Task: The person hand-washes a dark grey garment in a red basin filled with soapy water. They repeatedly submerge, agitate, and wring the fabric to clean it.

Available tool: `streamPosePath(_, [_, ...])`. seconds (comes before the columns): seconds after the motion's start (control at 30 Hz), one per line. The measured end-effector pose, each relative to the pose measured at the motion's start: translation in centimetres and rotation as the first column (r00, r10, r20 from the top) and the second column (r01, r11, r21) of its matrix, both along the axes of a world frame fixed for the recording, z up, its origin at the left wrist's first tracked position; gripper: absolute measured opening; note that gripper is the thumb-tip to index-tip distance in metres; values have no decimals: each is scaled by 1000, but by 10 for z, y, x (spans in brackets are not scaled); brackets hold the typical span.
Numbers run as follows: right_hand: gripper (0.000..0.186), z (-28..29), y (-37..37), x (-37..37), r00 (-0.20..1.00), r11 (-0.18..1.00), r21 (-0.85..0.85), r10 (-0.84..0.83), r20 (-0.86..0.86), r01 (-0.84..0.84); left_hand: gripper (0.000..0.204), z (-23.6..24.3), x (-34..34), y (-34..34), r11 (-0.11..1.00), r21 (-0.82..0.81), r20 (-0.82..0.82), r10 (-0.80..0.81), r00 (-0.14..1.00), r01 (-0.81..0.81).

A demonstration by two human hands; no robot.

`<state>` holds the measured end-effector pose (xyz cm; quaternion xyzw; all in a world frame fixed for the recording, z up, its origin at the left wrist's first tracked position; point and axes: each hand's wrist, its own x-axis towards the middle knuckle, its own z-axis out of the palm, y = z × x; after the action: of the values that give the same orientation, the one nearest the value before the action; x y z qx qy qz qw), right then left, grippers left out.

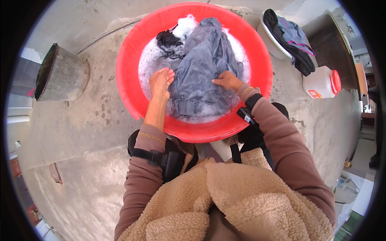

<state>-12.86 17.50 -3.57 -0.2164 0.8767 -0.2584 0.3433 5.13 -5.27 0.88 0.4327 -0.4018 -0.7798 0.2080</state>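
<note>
In a wide red basin (259,60), a grey garment (197,68) lies soaked in sudsy water, bunched up toward the far side. My right hand (228,81) is closed in a pinch on a fold along the garment's right side. At the garment's left edge is my left hand (161,82), its fingers stretched and slightly bent, with nothing seen in them. A black piece of cloth (169,43) floats at the far left of the water, beside a white clump of foam (185,26).
A worn bucket (64,74) lies tipped at the left. At the far right, a white basin (270,38) holds dark and grey clothes (291,38). Nearer stands a white plastic jar (317,83) with a red lid, beside a dark cabinet (331,46). Concrete floor (80,140) surrounds the red basin.
</note>
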Motion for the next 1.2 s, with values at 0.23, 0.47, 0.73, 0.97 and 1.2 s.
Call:
streamPosePath(0.23, [31, 16, -22, 38, 991, 990, -136, -27, 128, 44, 31, -9, -8, 5, 917, -350, 138, -151, 979, 191])
streamPosePath(0.47, [26, 112, -6, 80, 784, 771, -285, 614, 95, -570, 61, -1, -13, 14, 844, -353, 277, -317, 907, 403])
streamPosePath(0.73, [40, 91, 14, 27, 911, 971, -15, 231, 341, -240, 34, -9, 0, 28, 398, -611, 647, -246, 722, 684])
streamPosePath(0.97, [45, 43, -3, -41, 847, 830, -298, -330, 418, 471, 24, -5, -3, 25, 384, -803, 430, -159, 889, 457])
streamPosePath(1.2, [20, 47, -34, -42, 765, 788, -307, -297, 571, 534, 22, 14, 0, 16, 971, -234, -229, -98, 968, 43])
